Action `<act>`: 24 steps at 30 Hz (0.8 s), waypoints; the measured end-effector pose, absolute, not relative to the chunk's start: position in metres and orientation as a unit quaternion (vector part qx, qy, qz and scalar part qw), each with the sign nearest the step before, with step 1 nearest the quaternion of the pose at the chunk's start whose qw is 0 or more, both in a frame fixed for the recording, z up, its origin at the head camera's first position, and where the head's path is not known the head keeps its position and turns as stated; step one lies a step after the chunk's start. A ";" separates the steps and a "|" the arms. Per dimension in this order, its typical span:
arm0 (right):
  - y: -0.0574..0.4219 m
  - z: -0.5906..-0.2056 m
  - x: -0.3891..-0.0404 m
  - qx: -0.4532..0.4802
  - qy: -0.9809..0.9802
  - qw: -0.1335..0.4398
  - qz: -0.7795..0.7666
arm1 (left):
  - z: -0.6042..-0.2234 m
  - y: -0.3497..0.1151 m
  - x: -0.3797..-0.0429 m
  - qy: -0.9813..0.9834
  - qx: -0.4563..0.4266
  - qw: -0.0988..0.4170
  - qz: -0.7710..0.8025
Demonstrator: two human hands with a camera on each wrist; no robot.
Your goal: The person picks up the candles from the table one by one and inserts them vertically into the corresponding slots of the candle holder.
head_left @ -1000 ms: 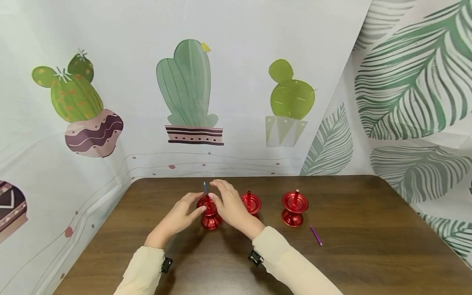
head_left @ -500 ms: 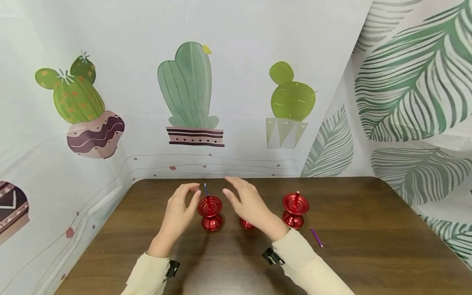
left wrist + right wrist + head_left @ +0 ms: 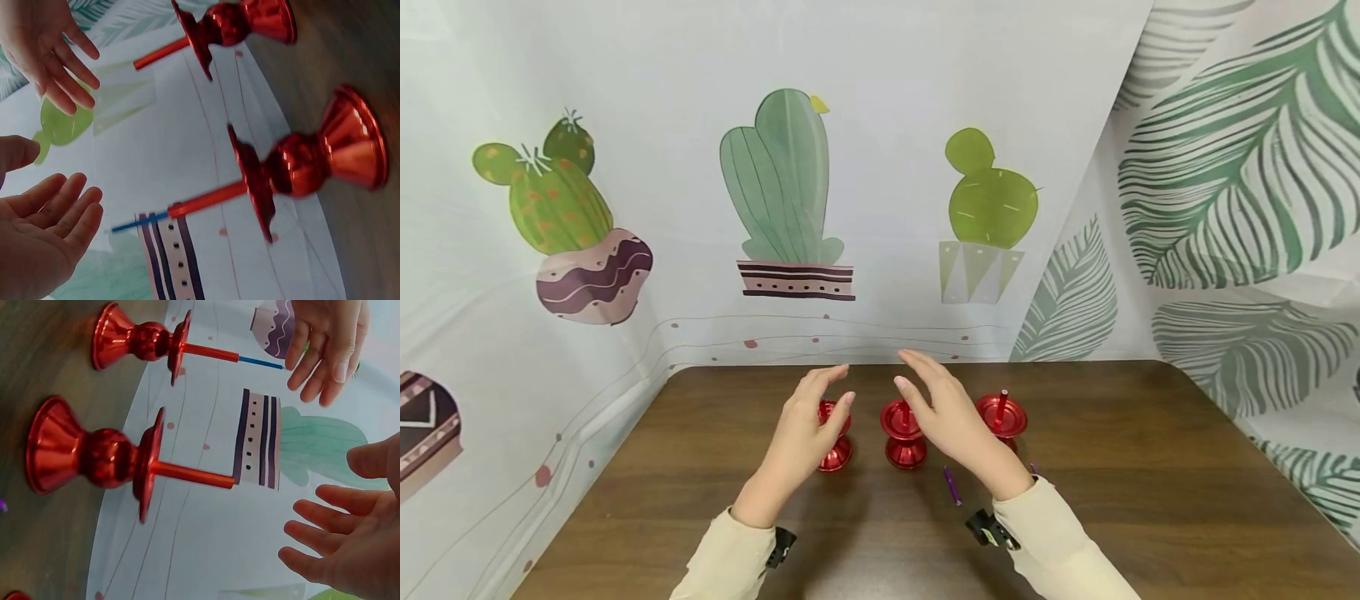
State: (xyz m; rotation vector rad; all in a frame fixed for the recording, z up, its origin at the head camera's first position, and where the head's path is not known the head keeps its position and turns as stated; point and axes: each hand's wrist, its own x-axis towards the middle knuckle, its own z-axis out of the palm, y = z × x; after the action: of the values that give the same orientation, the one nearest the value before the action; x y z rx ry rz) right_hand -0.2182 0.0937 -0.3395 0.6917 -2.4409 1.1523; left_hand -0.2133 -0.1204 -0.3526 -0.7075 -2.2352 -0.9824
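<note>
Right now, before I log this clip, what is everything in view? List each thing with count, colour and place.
Holders: 3, shiny red, in a row on the table
Upright stick: 1, blue, in the left holder
Lying sticks: 2, purple, on the table; one mostly hidden by the right sleeve
Table: 1, brown, under the holders
Backdrop: 1, white with cactus and leaf prints, behind the table
Wrist cameras: 2, black, at the cuffs
Sleeves: 2, cream, on both arms
Hands: 2, bare; left hand near the left holder, right hand near the middle one
</note>
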 end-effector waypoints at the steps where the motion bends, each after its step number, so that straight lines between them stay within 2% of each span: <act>1: 0.096 -0.340 -0.217 0.243 -0.862 0.177 0.408 | -0.353 -0.118 -0.214 -0.842 -0.271 0.288 -0.368; 14: 0.114 -0.362 -0.213 0.227 -0.867 0.166 0.411 | -0.373 -0.093 -0.225 -0.865 -0.280 0.155 -0.387; 24: 0.120 -0.384 -0.207 0.216 -0.880 0.124 0.404 | -0.392 -0.078 -0.235 -0.880 -0.272 0.061 -0.385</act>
State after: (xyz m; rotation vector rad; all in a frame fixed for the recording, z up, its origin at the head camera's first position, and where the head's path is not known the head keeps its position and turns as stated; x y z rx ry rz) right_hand -0.2068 0.1202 -0.3836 0.6308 -2.5660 1.1779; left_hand -0.2347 -0.0780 -0.3918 -0.8221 -2.6613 -1.1643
